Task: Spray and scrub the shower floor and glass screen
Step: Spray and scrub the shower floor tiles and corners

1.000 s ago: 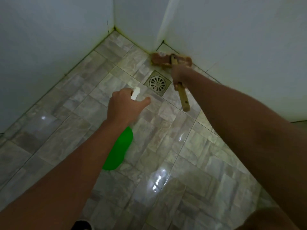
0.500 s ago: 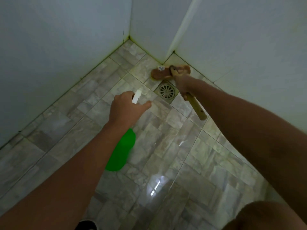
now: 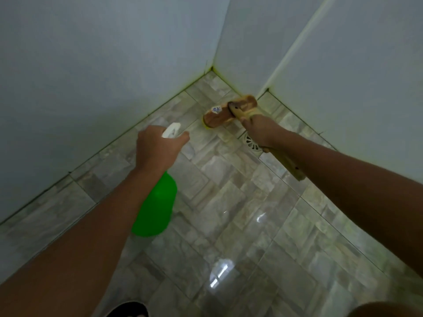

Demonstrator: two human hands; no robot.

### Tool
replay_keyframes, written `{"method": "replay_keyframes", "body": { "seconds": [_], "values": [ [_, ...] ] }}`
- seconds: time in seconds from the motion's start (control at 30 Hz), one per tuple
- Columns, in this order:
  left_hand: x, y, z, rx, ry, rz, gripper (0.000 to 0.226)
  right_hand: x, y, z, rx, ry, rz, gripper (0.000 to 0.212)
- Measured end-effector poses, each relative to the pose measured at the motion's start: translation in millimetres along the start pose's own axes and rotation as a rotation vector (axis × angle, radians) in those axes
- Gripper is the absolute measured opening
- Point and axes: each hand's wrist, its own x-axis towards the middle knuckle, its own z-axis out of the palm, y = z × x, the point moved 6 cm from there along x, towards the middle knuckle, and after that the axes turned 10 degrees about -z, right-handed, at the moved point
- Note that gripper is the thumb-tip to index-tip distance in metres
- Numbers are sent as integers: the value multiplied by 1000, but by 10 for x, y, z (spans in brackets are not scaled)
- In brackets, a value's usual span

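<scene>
Mostly glossy grey floor tiles (image 3: 229,202) w/ drain (image 3: 250,143), white corner walls (image 3: 91,76).

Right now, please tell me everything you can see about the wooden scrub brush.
The scrub brush has a brown wooden head with a small pale sticker near its left end and a yellowish strip showing along its underside. A lighter wooden handle is fixed across the head and runs back toward the person. The right hand grips the handle just behind the head. The head lies on the tiled floor near the corner, just beyond the drain.
</scene>
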Motion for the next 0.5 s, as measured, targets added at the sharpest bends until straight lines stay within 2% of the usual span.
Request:
{"method": "replay_keyframes", "body": {
  "seconds": [0.13, 0.23, 0.37, 0.43, 0.5],
  "values": [
    [158, -53, -72, 55, -58, 83, 57, 351, -378, -83, -65, 43, -55, 44],
    [226, -78, -119, 87, -48, 85, 56, 613, -579, -132, 27, 61, 30, 42],
    [250, -87, -245, 36, 50, 36, 48, 940, -861, -59, -44, -8, -86, 56],
    [235, -65, -249, 30, 47, 49, 45, 1054, -823, -33, -46, -22, -56, 53],
    [188, -33, -228, 44, 35, 85, 49, 1014, -768, -25, -53, -37, -27, 61]
  ]
}}
